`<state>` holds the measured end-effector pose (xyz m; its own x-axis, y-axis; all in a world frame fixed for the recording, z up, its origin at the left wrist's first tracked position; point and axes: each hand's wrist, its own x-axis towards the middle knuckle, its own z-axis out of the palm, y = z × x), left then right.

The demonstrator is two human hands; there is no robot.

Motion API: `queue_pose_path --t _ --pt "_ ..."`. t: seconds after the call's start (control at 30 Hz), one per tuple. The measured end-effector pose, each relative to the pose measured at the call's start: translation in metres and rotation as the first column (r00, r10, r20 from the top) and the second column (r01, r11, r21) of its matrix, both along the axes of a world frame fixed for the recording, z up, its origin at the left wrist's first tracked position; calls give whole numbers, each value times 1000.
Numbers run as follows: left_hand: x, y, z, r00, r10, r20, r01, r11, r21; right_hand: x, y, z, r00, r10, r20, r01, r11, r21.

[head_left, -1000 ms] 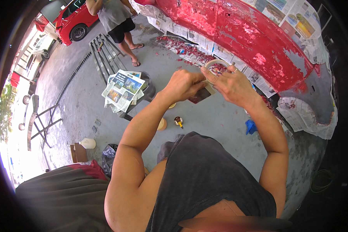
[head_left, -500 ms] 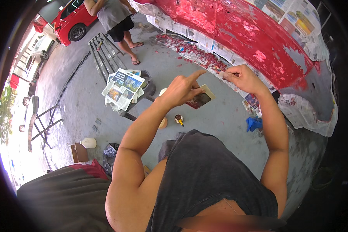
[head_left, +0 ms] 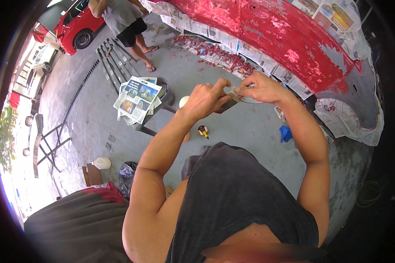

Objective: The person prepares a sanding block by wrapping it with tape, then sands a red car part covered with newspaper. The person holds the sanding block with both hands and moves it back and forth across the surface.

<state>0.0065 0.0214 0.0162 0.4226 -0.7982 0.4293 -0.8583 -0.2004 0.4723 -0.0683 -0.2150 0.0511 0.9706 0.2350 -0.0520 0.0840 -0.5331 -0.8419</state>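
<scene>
My left hand [head_left: 207, 100] is closed around a flat piece with a dark reddish face and a pale strip along one edge [head_left: 226, 104]; the fingers cover much of it. Close by on the right, my right hand [head_left: 261, 89] pinches a small pale edge [head_left: 235, 90] between thumb and fingers. A thin whitish curved strip [head_left: 250, 101] shows just under that hand, and whether it joins the piece in my left hand I cannot tell. Both hands are up in front of me, almost touching, above the grey floor.
Ahead to the right lies a patchy red car panel [head_left: 267, 35] masked with newspaper [head_left: 267, 65], red flakes [head_left: 219, 52] below it. Newspapers [head_left: 137, 100] cover a grey bench's end [head_left: 114, 59]. A yellow-tipped bottle [head_left: 203, 131] and blue crumpled piece [head_left: 285, 134] lie nearby. Another person [head_left: 127, 22] stands beyond.
My two hands have come together: the right moved left and slightly down to the piece in my left hand. A thin whitish curved strip now shows under my right hand.
</scene>
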Motion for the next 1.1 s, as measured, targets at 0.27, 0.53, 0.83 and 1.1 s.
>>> queue_pose_path --t 0.27,0.53,0.83,1.1 --pt "0 0 1 998 -46 35 46 999 -7 4 -1 5 998 37 -49 -43 989 -142" --pt "1 -1 -2 970 -87 227 117 986 -123 5 -1 15 994 32 -104 -49 986 -159" --pt "4 -1 -3 954 -70 293 134 970 -203 6 6 32 993 11 -118 -50 943 -329" --pt "3 6 5 998 -6 65 18 981 -191 -10 19 29 921 47 388 105 926 -363"
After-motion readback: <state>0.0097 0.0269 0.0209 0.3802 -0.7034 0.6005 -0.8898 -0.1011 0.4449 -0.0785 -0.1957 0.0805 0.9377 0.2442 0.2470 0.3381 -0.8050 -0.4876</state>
